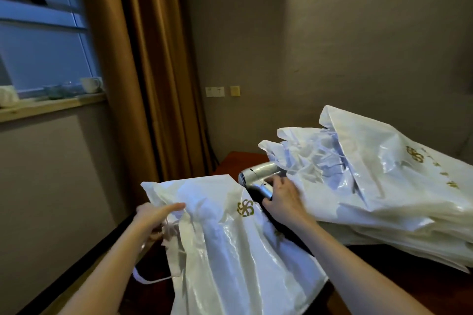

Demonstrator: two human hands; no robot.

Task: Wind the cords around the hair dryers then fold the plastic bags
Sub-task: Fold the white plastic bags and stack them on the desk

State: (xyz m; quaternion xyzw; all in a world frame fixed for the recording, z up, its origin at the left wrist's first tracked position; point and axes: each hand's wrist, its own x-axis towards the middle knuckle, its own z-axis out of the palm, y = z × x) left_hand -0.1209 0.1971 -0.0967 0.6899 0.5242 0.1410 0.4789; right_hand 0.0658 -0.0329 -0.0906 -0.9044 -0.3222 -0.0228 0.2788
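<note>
One view, head camera: everything below came from it.
Left hand: my left hand (153, 215) at lower left pinched the white bag (230, 238) by its drawstring edge, index finger stretched along the top.
Right hand: my right hand (281, 199) at centre was wrapped around the handle of the silver hair dryer (258, 174).
Dryer position: it lay between the held bag and the heap of bags (384, 174) at right, on the dark table (230, 161).
Cord: I could not tell whether it was wound.
Progress: early, I judged; no bag looked folded, the heap was rumpled.
Left over: winding, then folding every bag.
</note>
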